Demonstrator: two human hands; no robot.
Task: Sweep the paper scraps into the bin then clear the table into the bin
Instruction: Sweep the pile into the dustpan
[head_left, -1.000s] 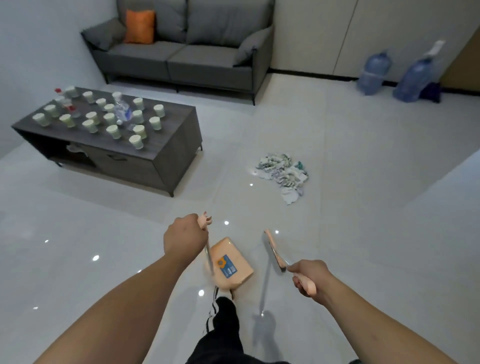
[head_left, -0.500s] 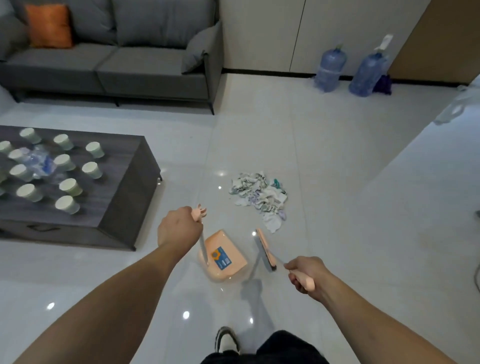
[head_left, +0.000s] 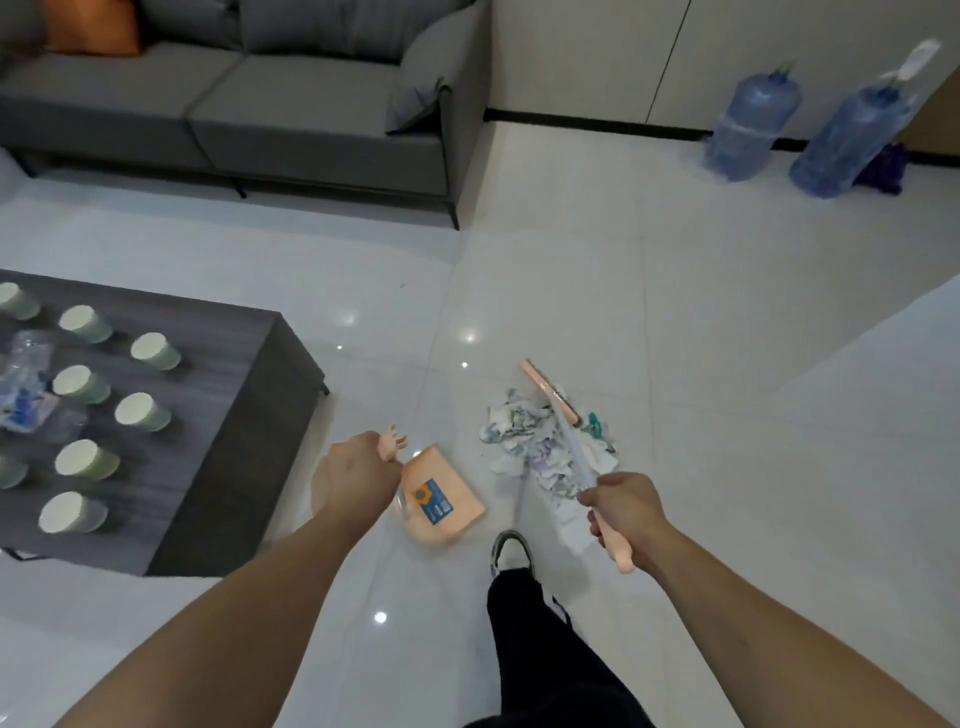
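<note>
A heap of white printed paper scraps (head_left: 540, 441) lies on the pale tiled floor in front of me. My right hand (head_left: 626, 512) grips the pink handle of a broom (head_left: 569, 441), whose pink head rests at the far side of the heap. My left hand (head_left: 356, 475) grips the pink top of a long-handled dustpan (head_left: 441, 501); its orange pan sits on the floor just left of the scraps. On the dark coffee table (head_left: 244, 415) to the left stand several paper cups (head_left: 143, 411) and a clear plastic bottle (head_left: 26, 384).
A grey sofa (head_left: 311, 124) stands beyond the table. Two blue water jugs (head_left: 753, 124) lean at the far wall on the right. My leg in black trousers and a shoe (head_left: 511, 551) are on the floor just below the heap.
I have walked up to the heap. The broom head swung from beside the dustpan over to the far side of the scraps, and the dustpan came closer to them.
</note>
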